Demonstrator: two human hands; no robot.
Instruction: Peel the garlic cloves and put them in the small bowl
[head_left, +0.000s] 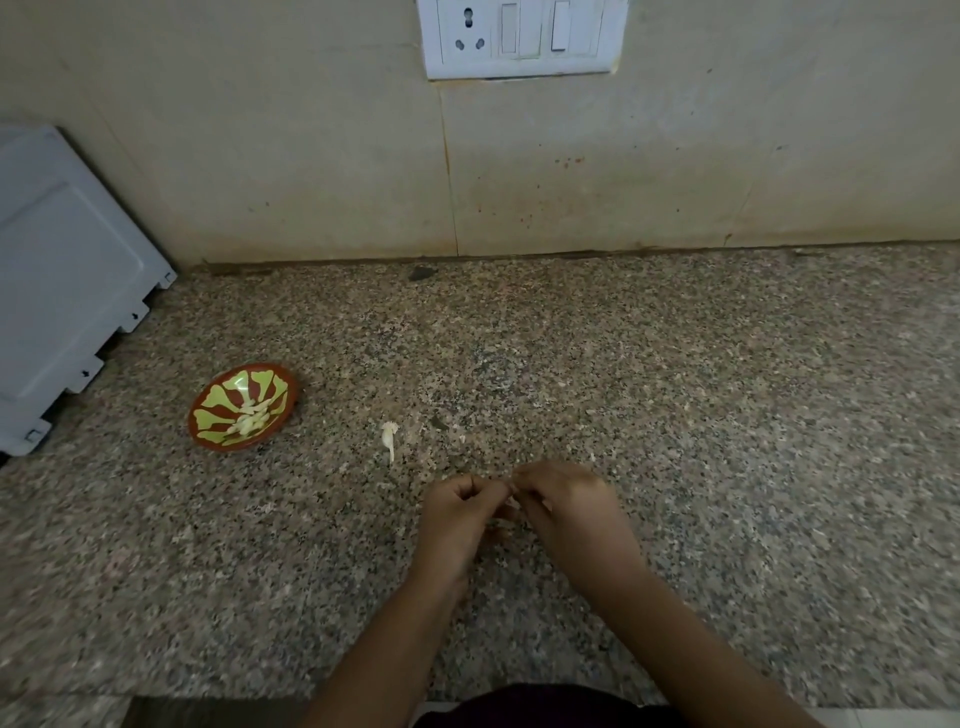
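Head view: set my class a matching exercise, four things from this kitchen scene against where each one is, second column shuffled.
1 small bowl
2 peeled cloves
3 socket panel
4 garlic clove

A on the wall
B inside the bowl
C pinched between left hand and right hand
D on the counter, left side

Pairs: 1-D, 2-B, 3-A, 4-C

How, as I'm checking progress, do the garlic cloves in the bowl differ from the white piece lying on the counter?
The garlic cloves are several, piled together; the white piece is single. The cloves sit in the small bowl; the piece lies on the counter beside it. The cloves look yellowish, the piece whiter with a thin tail. Both are pale and untouched.
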